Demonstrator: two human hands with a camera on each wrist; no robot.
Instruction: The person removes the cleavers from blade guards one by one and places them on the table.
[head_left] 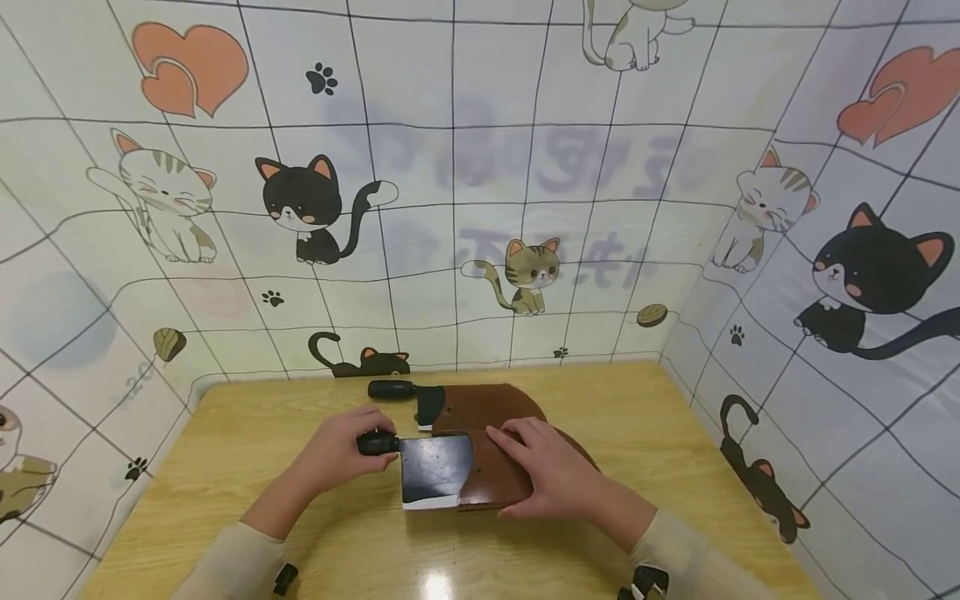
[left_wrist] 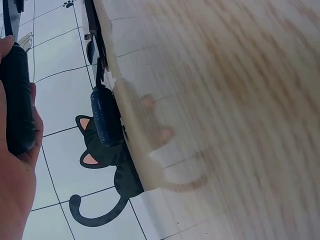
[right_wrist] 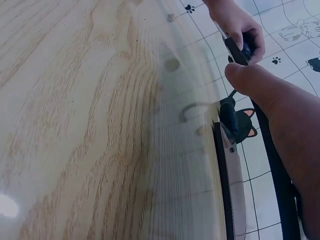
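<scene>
My left hand [head_left: 330, 454] grips the black handle [left_wrist: 19, 100] of a cleaver [head_left: 437, 468]. Its dark, wide blade is partly inside a brown leather sheath [head_left: 491, 483], which hides the rest of it. With thumb and fingers on opposite sides, my right hand [head_left: 558, 477] holds that sheath; in the right wrist view the sheath shows edge-on as a dark strip [right_wrist: 272, 145], raised off the table. Just behind lies a second cleaver [head_left: 430, 406] in its own brown sheath [head_left: 483, 404], its black handle [left_wrist: 106, 115] pointing left.
Both knives are over a glossy wooden table [head_left: 210, 483]. White cloth walls [head_left: 420, 75] with grid lines and printed cats surround the table at the back and sides.
</scene>
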